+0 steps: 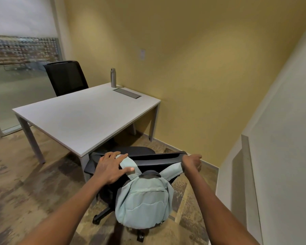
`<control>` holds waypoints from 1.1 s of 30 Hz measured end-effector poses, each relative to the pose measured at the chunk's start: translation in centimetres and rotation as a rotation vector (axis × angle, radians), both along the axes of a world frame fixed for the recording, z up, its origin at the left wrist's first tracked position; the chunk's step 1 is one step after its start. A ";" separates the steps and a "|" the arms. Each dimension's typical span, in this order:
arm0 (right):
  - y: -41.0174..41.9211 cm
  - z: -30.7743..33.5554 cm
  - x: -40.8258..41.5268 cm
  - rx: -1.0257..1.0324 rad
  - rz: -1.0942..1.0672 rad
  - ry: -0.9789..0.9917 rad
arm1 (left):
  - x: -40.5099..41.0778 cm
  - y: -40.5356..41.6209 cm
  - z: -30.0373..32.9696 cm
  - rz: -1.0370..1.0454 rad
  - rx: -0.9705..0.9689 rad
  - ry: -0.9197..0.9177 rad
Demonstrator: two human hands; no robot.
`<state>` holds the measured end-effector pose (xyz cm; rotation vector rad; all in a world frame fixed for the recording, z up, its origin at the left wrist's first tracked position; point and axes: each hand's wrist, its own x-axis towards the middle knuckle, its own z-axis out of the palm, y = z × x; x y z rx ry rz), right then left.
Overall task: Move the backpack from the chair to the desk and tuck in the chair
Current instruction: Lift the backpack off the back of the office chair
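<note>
A pale teal backpack (143, 200) hangs by its two straps over the backrest of a black office chair (159, 157), on the side facing me. The chair stands at the near corner of the white desk (81, 115), its seat partly under the desktop. My left hand (111, 167) lies on the left strap at the top of the backrest, fingers spread and thumb pressing the strap. At the backrest's right end, my right hand (192, 161) is closed around the right strap.
A metal water bottle (113, 77) and a grey cable hatch (127, 93) sit at the desk's far right. A second black chair (66, 77) stands behind the desk. A yellow wall lies ahead, a white wall close on my right, patterned carpet below.
</note>
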<state>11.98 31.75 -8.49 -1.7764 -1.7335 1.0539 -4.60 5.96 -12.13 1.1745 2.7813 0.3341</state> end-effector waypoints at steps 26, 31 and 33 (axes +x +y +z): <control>-11.9 -5.7 -2.5 0.103 1.226 -0.468 | 1.2 0.1 -1.9 -0.023 0.171 0.246; -13.9 -7.6 -2.6 0.290 1.092 -0.534 | 0.9 -0.1 -1.9 -0.026 0.179 0.222; -14.0 -8.0 -2.5 0.430 1.040 -0.535 | 0.5 -0.2 -2.0 -0.030 0.195 0.199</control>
